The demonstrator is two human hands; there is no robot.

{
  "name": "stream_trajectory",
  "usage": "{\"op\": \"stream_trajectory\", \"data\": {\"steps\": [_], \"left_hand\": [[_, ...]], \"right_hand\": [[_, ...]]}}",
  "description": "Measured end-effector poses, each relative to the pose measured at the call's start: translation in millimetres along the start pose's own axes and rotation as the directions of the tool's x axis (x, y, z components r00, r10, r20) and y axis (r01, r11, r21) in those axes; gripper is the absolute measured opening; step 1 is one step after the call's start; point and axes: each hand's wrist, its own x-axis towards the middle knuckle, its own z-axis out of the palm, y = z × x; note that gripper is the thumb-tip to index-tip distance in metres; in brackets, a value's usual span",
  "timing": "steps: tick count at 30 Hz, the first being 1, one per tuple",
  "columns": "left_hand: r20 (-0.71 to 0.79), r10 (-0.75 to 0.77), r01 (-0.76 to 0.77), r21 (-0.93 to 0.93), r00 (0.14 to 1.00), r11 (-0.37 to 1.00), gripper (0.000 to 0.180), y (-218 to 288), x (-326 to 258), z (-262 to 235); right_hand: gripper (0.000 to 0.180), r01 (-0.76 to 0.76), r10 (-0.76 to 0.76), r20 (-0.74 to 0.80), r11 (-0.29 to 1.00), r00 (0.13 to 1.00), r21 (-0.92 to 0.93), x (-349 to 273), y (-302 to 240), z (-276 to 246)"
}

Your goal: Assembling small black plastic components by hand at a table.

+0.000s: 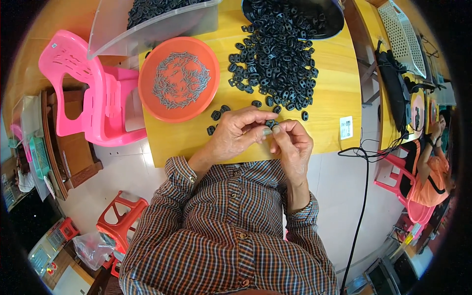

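Observation:
Near the table's front edge, my left hand (231,133) and my right hand (295,147) meet fingertip to fingertip, both closed on one small black two-hole plastic cord lock (271,123). Fingers partly cover it, so whether a spring sits in it cannot be seen. Several loose cord locks (215,115) lie beside my left hand. Beyond my hands spreads a big pile of black cord locks (282,73), spilling from a tipped dark bowl (336,19). At the left, an orange-red plate (145,93) holds many small grey metal springs (195,91).
A clear plastic bin (201,22) with more black pieces stands at the back left. A white label (346,127) is stuck on the yellow table (334,83). Around it are a pink chair (93,108), a red stool (118,221), a black cable (365,182) and another person (427,182) at right.

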Motion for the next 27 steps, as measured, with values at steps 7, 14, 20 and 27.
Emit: {"op": "stream_trajectory", "data": {"steps": [7,14,20,27], "left_hand": [[0.037,0.010,-0.006,-0.116,0.999,0.993,0.028,-3,-1,-5],[0.067,-0.005,0.012,-0.107,0.998,0.994,0.028,0,-3,-9],[0.097,-0.023,0.033,-0.098,0.995,0.995,0.029,2,-5,-10],[0.177,-0.002,0.019,-0.092,0.984,0.996,0.025,9,-2,-8]], "right_hand": [[0.006,-0.069,0.051,0.132,0.988,0.990,0.138,8,4,-11],[0.005,-0.161,0.090,0.268,0.953,0.959,0.257,14,5,-19],[0.005,-0.224,0.139,0.309,0.939,0.941,0.261,15,6,-22],[0.010,-0.259,0.147,0.364,0.924,0.920,0.280,16,7,-28]]}}
